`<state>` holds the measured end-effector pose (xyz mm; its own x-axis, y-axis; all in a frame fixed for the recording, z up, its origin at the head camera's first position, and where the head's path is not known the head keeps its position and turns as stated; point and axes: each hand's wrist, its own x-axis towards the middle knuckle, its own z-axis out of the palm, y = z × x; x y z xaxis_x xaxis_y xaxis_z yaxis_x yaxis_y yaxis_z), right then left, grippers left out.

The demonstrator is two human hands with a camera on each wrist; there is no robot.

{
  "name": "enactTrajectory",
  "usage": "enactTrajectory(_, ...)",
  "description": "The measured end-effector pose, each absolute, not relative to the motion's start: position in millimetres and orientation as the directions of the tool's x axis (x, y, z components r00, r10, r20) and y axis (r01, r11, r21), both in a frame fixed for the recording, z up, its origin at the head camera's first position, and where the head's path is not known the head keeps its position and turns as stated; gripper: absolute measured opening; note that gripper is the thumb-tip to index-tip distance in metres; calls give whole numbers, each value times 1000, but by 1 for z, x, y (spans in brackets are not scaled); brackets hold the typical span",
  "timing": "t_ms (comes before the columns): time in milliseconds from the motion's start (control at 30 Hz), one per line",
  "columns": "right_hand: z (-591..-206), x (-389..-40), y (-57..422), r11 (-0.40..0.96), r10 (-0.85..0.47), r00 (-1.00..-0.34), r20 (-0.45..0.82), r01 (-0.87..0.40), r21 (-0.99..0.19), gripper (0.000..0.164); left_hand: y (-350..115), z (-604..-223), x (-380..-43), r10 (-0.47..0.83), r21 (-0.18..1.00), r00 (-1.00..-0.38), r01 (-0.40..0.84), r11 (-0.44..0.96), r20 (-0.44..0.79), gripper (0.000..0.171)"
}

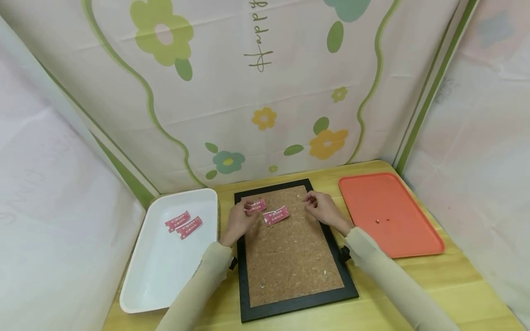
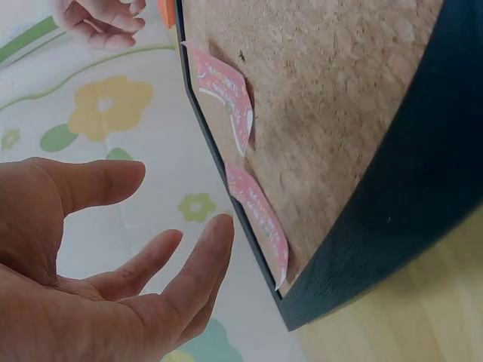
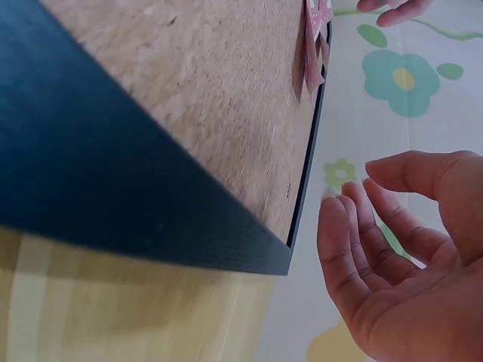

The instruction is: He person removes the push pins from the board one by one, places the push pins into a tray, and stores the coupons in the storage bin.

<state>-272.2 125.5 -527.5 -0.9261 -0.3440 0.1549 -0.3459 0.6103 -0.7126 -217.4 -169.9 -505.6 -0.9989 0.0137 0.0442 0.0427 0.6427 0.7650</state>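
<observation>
Two pink printed coupons lie on the upper part of a black-framed cork board [image 1: 294,257]. The left coupon [image 1: 258,205] is partly covered by my left hand [image 1: 240,219] in the head view; the right coupon [image 1: 276,215] has curled edges. In the left wrist view, the left hand [image 2: 128,279] has its thumb and fingers apart, with nothing visible between them. Near the board's upper right corner hovers my right hand [image 1: 325,209], its fingers loosely bent. The right wrist view shows a gap between that hand's thumb and fingertips [image 3: 367,172], with no clear object there.
On the left, a white tray [image 1: 151,271] holds two more pink coupons [image 1: 184,224]. An orange tray [image 1: 385,197] at right carries two tiny metallic pieces [image 1: 377,221]. Small shiny pieces [image 1: 325,273] sit near the cork's corners. A flowered cloth [image 1: 223,105] hangs behind the wooden table [image 1: 459,280].
</observation>
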Motion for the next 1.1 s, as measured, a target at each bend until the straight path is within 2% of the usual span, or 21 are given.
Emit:
enactTrajectory(333, -520, -283, 104, 579, -389, -914, 116, -341, -741, 19, -162, -512, -222, 15, 772, -1000, -3, 635, -16, 45)
enactTrajectory(700, -522, -292, 82, 563, -426, -896, 123, -369, -740, 19, -154, -519, -227, -4, 767, -994, -85, 636, -108, 40)
enactTrajectory(900, -529, -291, 71, 532, -438, -891, 115, -360, -766, 18, -148, -522, -230, 3, 774, -995, -72, 629, -96, 40)
enactTrajectory(1100, -535, -286, 59, 511, -459, -878, 134, -385, -768, 16, -147, -531, -227, 45, 792, -999, 4, 610, -30, 35)
